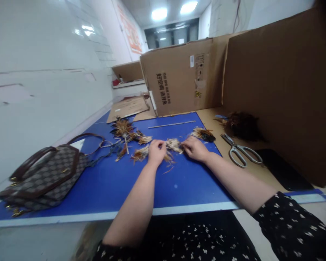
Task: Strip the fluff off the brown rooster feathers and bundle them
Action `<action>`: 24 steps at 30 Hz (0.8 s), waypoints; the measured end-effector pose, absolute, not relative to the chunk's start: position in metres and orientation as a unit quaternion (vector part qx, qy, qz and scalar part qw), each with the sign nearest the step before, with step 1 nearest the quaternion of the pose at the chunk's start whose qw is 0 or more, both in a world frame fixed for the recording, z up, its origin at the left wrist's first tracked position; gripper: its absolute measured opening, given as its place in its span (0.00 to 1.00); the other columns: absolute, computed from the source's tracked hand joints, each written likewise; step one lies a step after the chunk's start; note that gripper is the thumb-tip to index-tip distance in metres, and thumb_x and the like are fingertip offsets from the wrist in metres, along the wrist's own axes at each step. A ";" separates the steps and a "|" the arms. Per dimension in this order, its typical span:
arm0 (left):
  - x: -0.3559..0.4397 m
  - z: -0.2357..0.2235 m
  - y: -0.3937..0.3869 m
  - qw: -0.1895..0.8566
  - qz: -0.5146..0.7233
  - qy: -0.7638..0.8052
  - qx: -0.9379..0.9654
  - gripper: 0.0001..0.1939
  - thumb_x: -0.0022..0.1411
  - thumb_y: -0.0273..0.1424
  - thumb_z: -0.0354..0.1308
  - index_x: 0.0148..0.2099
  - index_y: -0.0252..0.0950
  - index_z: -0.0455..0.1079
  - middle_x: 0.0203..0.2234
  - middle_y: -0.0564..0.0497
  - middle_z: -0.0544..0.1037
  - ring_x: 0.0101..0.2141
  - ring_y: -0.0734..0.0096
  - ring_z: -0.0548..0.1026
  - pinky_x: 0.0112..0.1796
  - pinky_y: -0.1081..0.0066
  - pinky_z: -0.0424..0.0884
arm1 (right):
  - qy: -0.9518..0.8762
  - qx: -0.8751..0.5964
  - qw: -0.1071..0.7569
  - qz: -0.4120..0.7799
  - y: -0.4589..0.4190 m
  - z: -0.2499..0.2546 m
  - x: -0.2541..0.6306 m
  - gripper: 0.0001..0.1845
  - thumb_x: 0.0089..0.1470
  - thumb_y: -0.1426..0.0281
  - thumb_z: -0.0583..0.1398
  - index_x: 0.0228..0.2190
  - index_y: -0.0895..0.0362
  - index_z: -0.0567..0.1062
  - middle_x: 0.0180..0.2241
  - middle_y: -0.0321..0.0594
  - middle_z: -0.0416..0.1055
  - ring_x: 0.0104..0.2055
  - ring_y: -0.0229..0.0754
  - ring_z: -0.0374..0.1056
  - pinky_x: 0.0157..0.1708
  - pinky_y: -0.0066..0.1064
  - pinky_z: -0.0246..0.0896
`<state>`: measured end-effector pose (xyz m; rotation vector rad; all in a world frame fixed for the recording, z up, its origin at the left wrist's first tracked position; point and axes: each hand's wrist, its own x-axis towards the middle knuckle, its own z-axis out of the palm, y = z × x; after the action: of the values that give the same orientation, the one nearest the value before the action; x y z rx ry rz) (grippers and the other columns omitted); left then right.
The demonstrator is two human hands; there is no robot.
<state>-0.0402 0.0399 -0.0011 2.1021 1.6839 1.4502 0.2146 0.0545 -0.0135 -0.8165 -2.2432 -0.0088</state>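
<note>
A small heap of pale feathers (174,144) lies on the blue tabletop (184,188), right between the person's two hands, with a few loose brown wisps spilling toward the near side. The left hand (157,151) is at its left edge, fingers curled, thumb and forefinger almost together; from here I can't tell whether they have hold of a feather. The right hand (195,148) meets the heap's other edge, fingers bent and bunched with the tips at a darker tuft, and I can't make out whether that is gripped either.

Just left of the left hand sits a tan feather bunch (140,153), and farther left a fuller brown cluster (122,127) with a pale stem toward the near side. Beyond the right hand there's a cream-and-black bunch (203,134). A thin rod (171,124) lies across the table past the heap.

To the right, scissors (241,151) rest with their blades slightly apart, near a dark brown feathery mass (243,125) and a flat black object (284,168). A patterned handbag (47,177) with brown handles slumps at the table's left end. Behind everything stands a big cardboard box (179,79) with printed characters, under two bright ceiling lights (159,14).
</note>
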 end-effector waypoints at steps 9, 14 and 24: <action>-0.028 0.002 0.037 -0.003 0.472 0.494 0.730 0.06 0.67 0.28 0.58 0.36 0.40 0.75 0.36 0.45 0.78 0.43 0.57 0.76 0.50 0.57 0.75 | -0.872 -0.309 0.378 0.035 0.041 -0.008 0.212 0.15 0.64 0.76 0.59 0.47 0.55 0.84 0.41 0.49 0.83 0.45 0.52 0.74 0.50 0.46 0.71; -0.019 0.001 0.033 -0.013 0.440 0.491 0.752 0.07 0.70 0.28 0.57 0.42 0.39 0.77 0.40 0.44 0.78 0.47 0.58 0.76 0.52 0.58 0.74 | -0.875 -0.283 0.387 0.063 0.035 -0.009 0.206 0.15 0.66 0.75 0.58 0.47 0.54 0.83 0.41 0.49 0.83 0.45 0.52 0.76 0.49 0.47 0.73; -0.022 -0.001 0.030 0.007 0.509 0.423 0.749 0.07 0.69 0.25 0.58 0.42 0.37 0.79 0.40 0.44 0.77 0.45 0.61 0.76 0.49 0.60 0.75 | -0.868 -0.279 0.405 0.069 0.037 -0.013 0.202 0.16 0.68 0.73 0.58 0.51 0.53 0.82 0.41 0.49 0.82 0.44 0.52 0.76 0.49 0.48 0.74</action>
<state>-0.0220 0.0305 -0.0013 2.3428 1.3231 1.5931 0.2019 0.0366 -0.0129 -0.7035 -2.1898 0.1752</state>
